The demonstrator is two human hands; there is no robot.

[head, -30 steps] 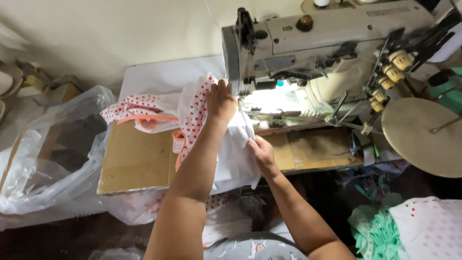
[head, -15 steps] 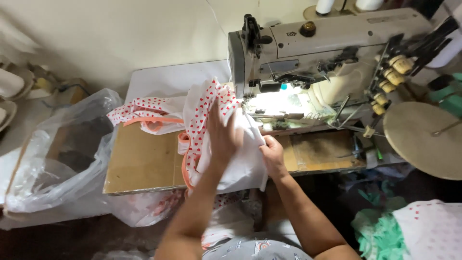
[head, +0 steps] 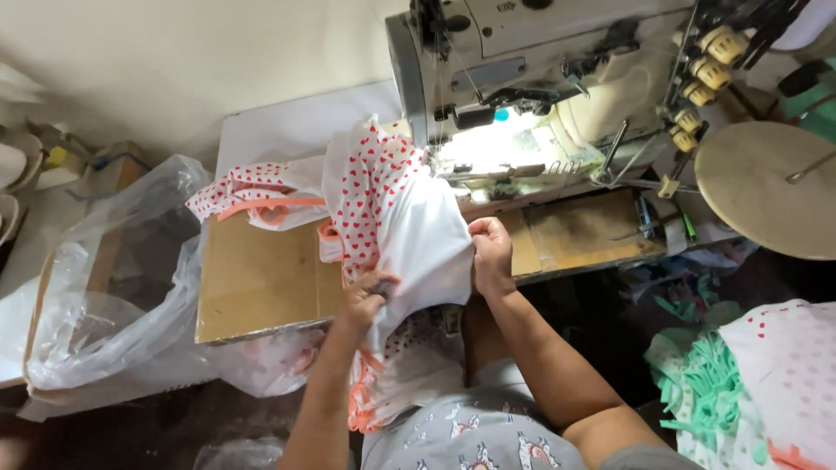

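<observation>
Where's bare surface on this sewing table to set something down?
Largest free patch: the brown tabletop left of the heart-print fabric, between it and the clear plastic bag. A smaller one lies right of the right hand, below the sewing machine. Crowded at the needle, where the left hand and right hand grip fabric.

- Lit mostly by soft, even room light, fairly bright across the pale wall (head: 174, 61)
- Glared white under the sewing machine (head: 540, 61), from its own small lamp (head: 501, 144)
- Fell dark below the table (head: 261, 278)
- Looked slightly soft, bowed at the edges
</observation>
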